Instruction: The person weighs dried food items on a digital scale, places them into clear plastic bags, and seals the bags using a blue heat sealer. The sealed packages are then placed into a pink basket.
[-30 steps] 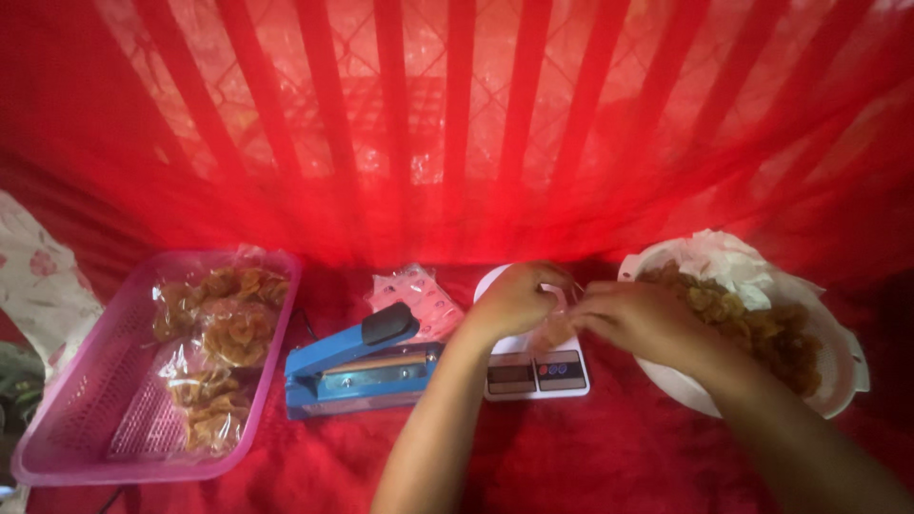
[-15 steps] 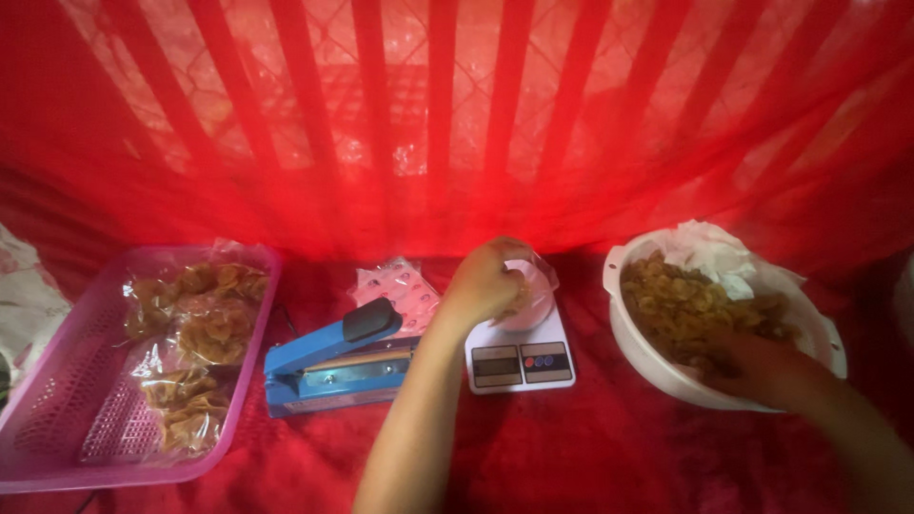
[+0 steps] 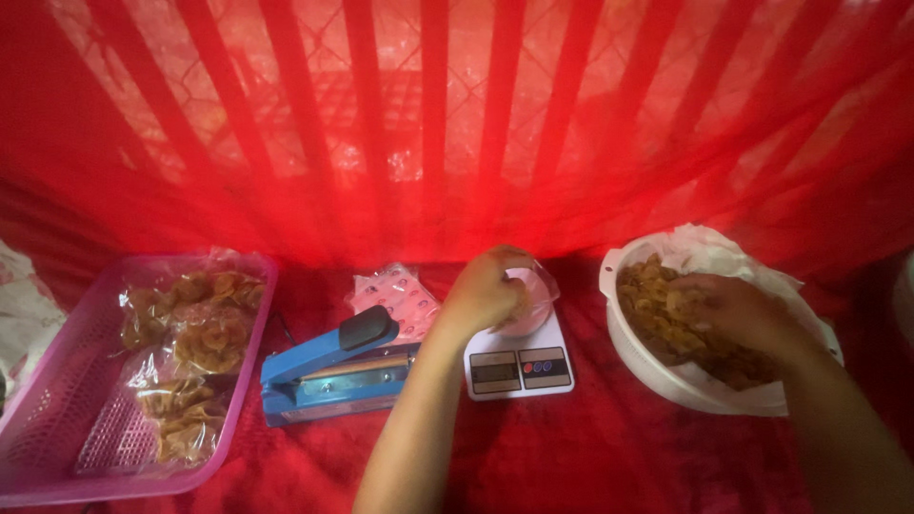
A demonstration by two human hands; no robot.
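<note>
A small clear bag (image 3: 529, 295) sits on the white scale (image 3: 519, 357), and the left hand (image 3: 486, 290) has its fingers curled around the bag's rim. The right hand (image 3: 738, 312) lies in the white bowl (image 3: 666, 381) of chips (image 3: 652, 305); I cannot tell how its fingers are set. Left of the scale are a blue sealer (image 3: 328, 373) and a pink basket (image 3: 57, 419) of filled bags.

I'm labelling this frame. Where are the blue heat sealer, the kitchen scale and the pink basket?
blue heat sealer (image 3: 328, 376), head view, on its blue arm.
kitchen scale (image 3: 519, 366), head view, on its front panel.
pink basket (image 3: 57, 409), head view, on its bare mesh floor.
</note>
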